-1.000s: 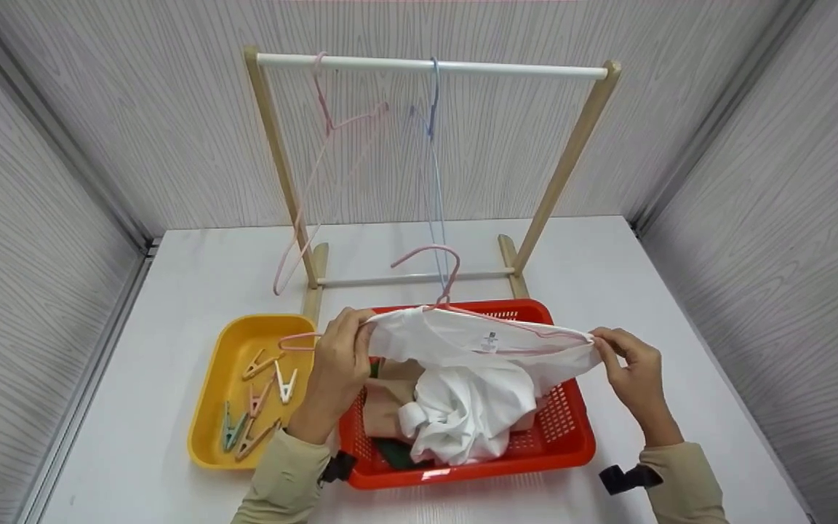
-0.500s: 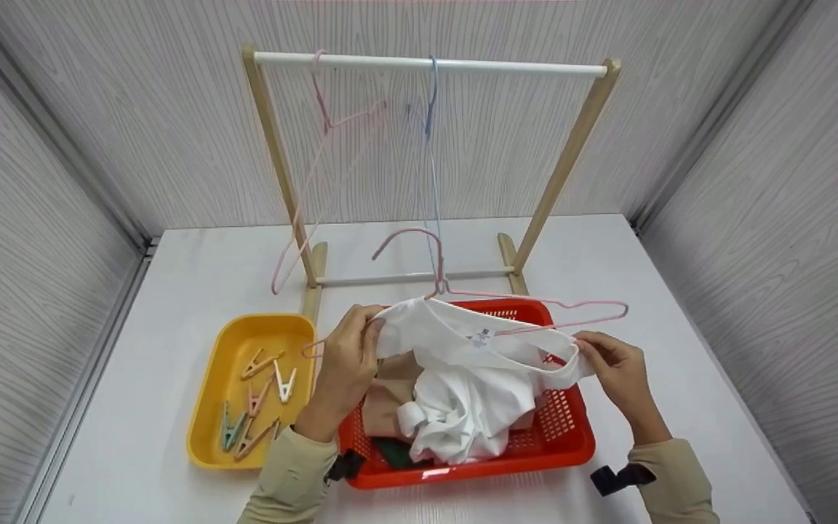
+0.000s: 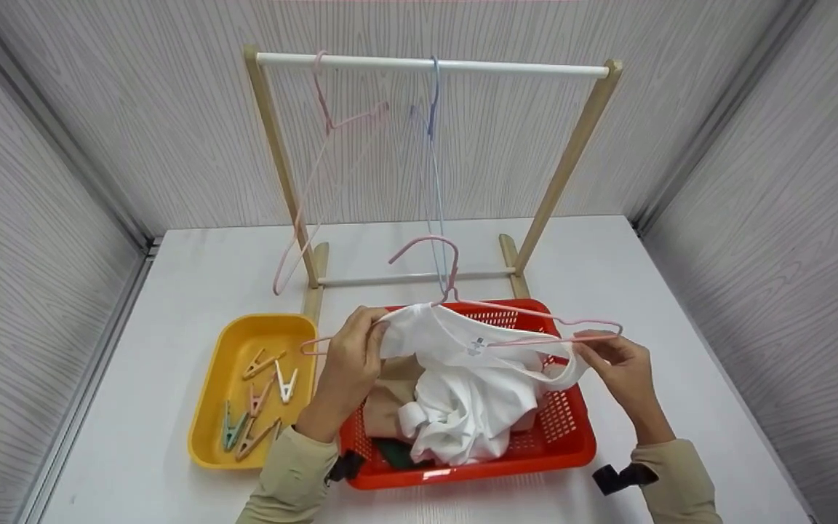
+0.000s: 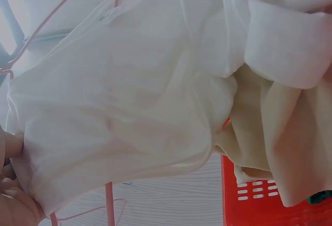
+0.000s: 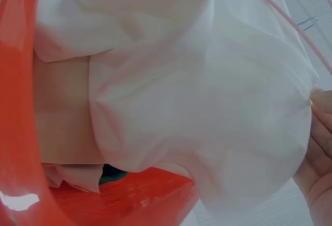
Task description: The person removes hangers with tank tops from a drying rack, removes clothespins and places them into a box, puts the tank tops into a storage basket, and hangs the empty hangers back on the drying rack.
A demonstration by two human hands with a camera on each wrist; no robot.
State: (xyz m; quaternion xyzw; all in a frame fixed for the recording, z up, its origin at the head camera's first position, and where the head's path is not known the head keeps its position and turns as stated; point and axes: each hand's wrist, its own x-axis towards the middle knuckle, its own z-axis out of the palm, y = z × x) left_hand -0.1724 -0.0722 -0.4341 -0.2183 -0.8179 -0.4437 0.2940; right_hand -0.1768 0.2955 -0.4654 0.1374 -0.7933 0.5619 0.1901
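In the head view a white shirt is stretched by its neck end between both hands, its lower part bunched over the red basket. A pink hanger has its left arm inside the shirt, its tip poking out past my left hand. That hand pinches the shirt's left shoulder, hanger within. The hanger's right arm lies outside the neckline, its end overlapping my right hand, which pinches the right shoulder cloth. The right wrist view shows the fingertips at the cloth's edge.
A yellow tray with several clothespins stands left of the basket. Tan cloth lies in the basket under the shirt. Behind, a rack's white bar carries another pink hanger and a blue hanger.
The hanger's right arm has come out of the neckline, rising, then dipping slightly toward the right hand. The right hand has shifted a little left, slackening the shirt's neck.
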